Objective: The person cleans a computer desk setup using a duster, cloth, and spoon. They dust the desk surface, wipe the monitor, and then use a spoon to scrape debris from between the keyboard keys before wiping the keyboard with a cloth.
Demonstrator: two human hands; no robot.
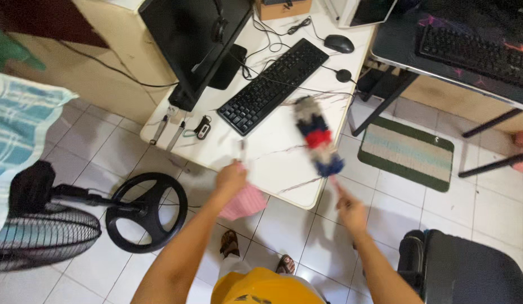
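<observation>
Currently, right hand (351, 211) grips duster (317, 137) over white desk (284, 169); left hand (231, 177) clutches pink cloth (244, 202) at desk edge, near keyboard (272, 85).

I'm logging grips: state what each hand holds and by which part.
Right hand holds the feather duster by its handle end. Left hand holds the pink cloth bunched at its upper edge.

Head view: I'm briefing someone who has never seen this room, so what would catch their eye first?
Most likely the fluffy duster banded blue, red and white, held by the right hand over the white desk near its front edge. Next, the left hand at the desk edge with a pink cloth. Behind them a black keyboard lies slantwise on the desk.
</observation>
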